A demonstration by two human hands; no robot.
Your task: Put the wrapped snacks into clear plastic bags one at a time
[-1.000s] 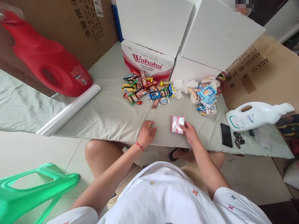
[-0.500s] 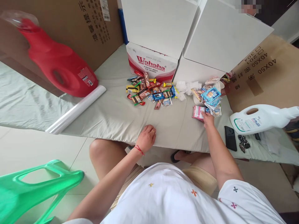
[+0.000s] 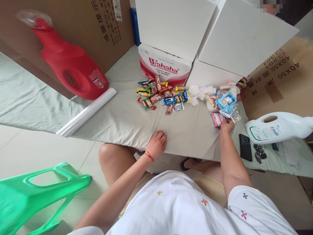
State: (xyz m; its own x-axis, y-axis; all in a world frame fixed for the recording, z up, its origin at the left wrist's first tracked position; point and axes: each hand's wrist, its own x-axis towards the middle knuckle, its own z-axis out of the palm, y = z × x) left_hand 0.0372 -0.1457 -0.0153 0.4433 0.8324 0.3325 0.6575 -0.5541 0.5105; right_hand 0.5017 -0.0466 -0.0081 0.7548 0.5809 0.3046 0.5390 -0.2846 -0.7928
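My left hand [image 3: 157, 143] rests palm down on the cloth at the near edge, its fingers curled together with nothing visible in them. On the right, my right hand [image 3: 227, 125] is closed at the right edge of a pink-and-white snack packet [image 3: 216, 119]; the fingertips are partly hidden. Just behind it, blue snack packets [image 3: 226, 100] lie heaped over a pale bowl [image 3: 236, 90]. A pile of small wrapped snacks [image 3: 168, 100] in brown, red, yellow and blue spreads over the middle of the cloth. Between the two heaps sit crumpled clear-white wrappers [image 3: 202, 92].
A Wahaha carton [image 3: 163, 68] and white boxes [image 3: 174, 26] stand at the back. Left are a red jug [image 3: 75, 65] and a plastic-film roll [image 3: 86, 112]; right, a white detergent bottle [image 3: 276, 127], phone [image 3: 245, 147] and keys [image 3: 259, 153]. A green stool [image 3: 49, 195] stands on the floor.
The whole view has shifted, so things appear farther right. My right hand and the pink packet have moved slightly right, closer under the blue packets. My left hand stays resting on the cloth.
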